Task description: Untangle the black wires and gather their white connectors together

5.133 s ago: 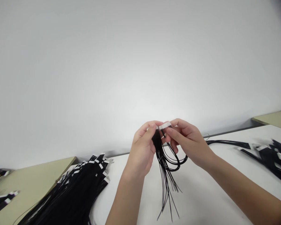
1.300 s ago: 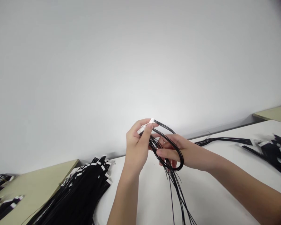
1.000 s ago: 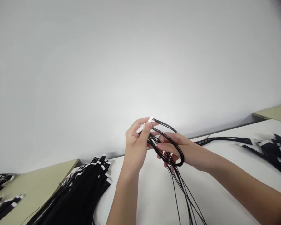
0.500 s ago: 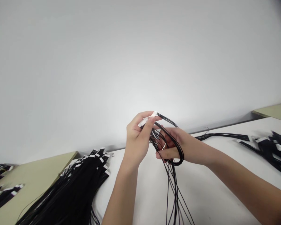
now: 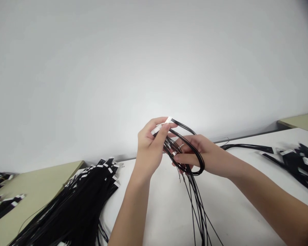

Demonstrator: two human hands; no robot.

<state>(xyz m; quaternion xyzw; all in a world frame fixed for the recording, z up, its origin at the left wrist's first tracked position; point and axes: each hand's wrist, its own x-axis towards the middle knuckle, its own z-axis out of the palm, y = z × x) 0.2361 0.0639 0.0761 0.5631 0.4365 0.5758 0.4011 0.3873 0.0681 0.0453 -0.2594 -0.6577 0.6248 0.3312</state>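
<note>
Between the thumb and fingers of my left hand [image 5: 152,147] are white connectors [image 5: 156,129], with black wires running out of them. The wires form a wire harness [image 5: 199,157] that loops to the right and hangs down in loose strands over the white table. My right hand [image 5: 195,155] is closed around the bundle just below and right of the left hand, its thumb lying across the wires. A small white piece shows near the right thumb, too small to make out. Some of the right fingers are hidden behind the wires.
A big pile of black harnesses with white connectors [image 5: 92,191] lies at the left. More harnesses [image 5: 301,162] lie at the right on the white table [image 5: 169,218]. Beige tabletops [image 5: 48,177] adjoin it, and a pale wall [image 5: 154,61] rises behind.
The right hand has shifted slightly, and more wire is gathered in it. The hanging strands have swung to the right. My left hand keeps its grip on the connectors, a little higher.
</note>
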